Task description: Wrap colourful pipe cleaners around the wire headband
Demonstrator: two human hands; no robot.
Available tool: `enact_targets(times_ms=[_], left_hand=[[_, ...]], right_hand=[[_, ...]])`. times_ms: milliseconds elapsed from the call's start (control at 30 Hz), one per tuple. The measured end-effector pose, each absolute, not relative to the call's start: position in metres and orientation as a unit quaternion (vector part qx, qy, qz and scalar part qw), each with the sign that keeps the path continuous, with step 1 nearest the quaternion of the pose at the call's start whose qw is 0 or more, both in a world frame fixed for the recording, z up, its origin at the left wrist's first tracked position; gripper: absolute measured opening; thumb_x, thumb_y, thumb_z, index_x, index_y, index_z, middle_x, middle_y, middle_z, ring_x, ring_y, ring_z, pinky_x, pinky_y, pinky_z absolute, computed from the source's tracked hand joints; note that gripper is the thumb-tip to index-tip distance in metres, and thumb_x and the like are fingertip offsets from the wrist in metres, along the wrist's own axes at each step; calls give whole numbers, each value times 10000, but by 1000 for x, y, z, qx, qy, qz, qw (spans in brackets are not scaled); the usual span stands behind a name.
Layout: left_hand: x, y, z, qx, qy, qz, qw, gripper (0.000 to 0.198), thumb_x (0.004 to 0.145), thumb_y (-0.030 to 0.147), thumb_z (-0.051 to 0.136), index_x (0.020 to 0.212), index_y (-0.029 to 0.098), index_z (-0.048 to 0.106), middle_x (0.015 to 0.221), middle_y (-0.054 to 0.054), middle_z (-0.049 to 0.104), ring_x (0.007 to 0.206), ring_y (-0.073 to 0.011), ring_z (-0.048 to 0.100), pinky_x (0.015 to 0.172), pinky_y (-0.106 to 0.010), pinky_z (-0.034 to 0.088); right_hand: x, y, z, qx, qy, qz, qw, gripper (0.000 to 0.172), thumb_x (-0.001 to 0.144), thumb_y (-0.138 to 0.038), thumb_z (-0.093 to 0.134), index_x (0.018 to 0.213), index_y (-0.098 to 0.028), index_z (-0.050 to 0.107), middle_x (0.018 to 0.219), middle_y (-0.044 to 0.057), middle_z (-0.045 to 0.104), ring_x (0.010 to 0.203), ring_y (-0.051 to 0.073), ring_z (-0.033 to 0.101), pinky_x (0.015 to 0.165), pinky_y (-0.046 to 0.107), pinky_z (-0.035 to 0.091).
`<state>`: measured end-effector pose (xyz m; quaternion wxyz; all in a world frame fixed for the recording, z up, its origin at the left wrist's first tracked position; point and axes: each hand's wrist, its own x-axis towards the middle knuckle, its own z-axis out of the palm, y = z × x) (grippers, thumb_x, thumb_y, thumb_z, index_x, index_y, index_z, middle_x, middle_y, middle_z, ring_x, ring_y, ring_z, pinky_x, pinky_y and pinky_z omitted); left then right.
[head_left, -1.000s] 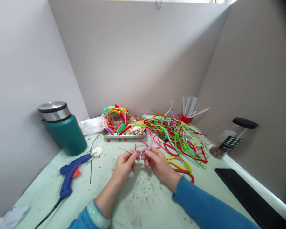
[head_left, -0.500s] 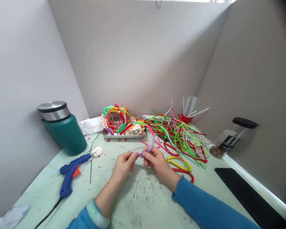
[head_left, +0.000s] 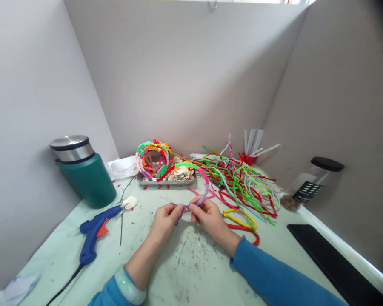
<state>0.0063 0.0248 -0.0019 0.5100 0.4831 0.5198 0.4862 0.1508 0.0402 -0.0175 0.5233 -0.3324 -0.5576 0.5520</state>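
Note:
Between my hands is a curved pipe-cleaner band [head_left: 205, 178], coloured red, green, pink and purple along its arc. My left hand [head_left: 166, 219] pinches its purple end, where a loose purple tail hangs below the fingertips. My right hand [head_left: 207, 214] closes thumb and finger on the purple stretch just beside it. A thin wire sticks out to the left above my left hand. Behind the band, a metal tray [head_left: 166, 183] holds finished-looking colourful rings [head_left: 153, 159] and pale round pieces.
A blue glue gun [head_left: 94, 233] lies left, near a green bottle [head_left: 87, 178]. Loose pipe cleaners [head_left: 242, 182] are heaped right of the tray, behind yellow-and-red-handled pliers [head_left: 242, 219]. A jar [head_left: 309, 185] and a black slab [head_left: 335, 263] are at far right.
A loose purple tail now shows hanging below my left fingertips. The band has shifted slightly; both hands stay in nearly the same place.

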Motion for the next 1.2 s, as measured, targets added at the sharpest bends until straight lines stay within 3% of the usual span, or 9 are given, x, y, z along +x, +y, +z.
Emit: enact_targets(times_ms=[133,333,533,833,1200], left_hand=[[6,23,0,499,476,492,532,355,693,476,606,607,132,583,415,72,361,371,-48,281,363,-184,197],[7,22,3,485,431,523,553,317,708,358,629,943,146,619,656,18,584,387,-33,338,378,-179,262],[6,21,3,497,437,521,539,283,667,353,680,836,126,670,469,50,510,383,-50,381,397,-182,298],[6,22,3,526,439,523,507,253,669,290,682,859,123,678,677,-24,646,428,-45,412,418,-177,322],[7,23,-1,535,456,535,467,222,650,299,697,785,127,655,551,17,575,420,-46,394,405,-164,314]], right_hand=[[154,45,-16,-271,-470,659,522,141,766,-293,609,774,-169,542,589,-20,577,424,67,443,405,192,328],[158,49,-16,-226,-356,759,495,139,736,-242,651,776,-146,560,644,-5,591,434,46,430,396,174,315],[157,47,-17,-193,-339,799,457,118,740,-218,651,740,-132,570,649,2,597,423,36,413,385,166,296],[156,47,-20,-171,-294,838,426,102,760,-192,638,745,-103,590,604,-21,551,422,17,389,392,143,299],[154,44,-18,-189,-302,828,433,138,721,-213,680,732,-123,577,542,-43,513,413,28,389,389,150,299]])
